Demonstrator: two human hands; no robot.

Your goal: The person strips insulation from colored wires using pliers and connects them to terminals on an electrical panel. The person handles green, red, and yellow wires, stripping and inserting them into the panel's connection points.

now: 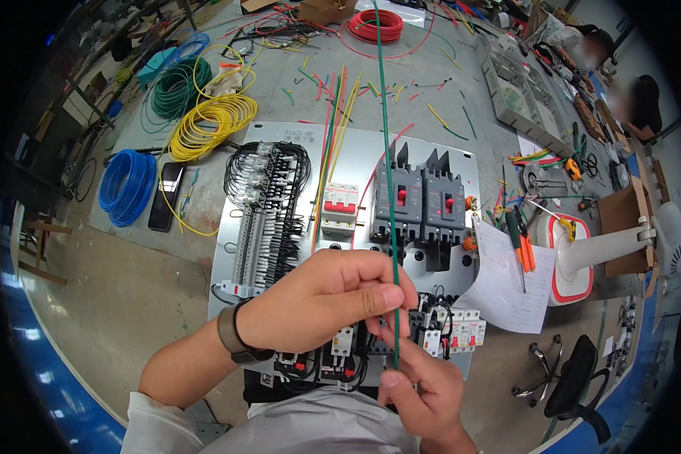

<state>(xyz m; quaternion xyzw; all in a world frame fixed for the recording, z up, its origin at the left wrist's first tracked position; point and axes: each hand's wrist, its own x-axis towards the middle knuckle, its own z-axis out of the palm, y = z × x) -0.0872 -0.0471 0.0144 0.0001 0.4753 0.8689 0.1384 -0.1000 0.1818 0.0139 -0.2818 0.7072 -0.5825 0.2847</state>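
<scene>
My left hand [340,291], with a dark watch on the wrist, pinches a long green wire [384,98] between thumb and fingers. Lower down, my right hand [425,390] is closed at the wire's bottom end, its thumb and fingertips around it. From there the wire runs nearly straight up, away over the table. Beneath my hands lies a metal mounting plate [295,137] carrying electrical parts. Two large dark grey circuit breakers [402,198] sit beyond my fingers, with a smaller white breaker [340,206] left of them. Wired contactors on the plate's near edge are partly hidden by my hands.
Coils of yellow [216,125], green [175,89], blue [127,189] and red wire [374,26] lie around the table. A phone [166,195] rests at left. On the right are orange-handled pliers [523,250], a paper sheet [507,291] and a white fan [594,253]. Wire scraps litter the far side.
</scene>
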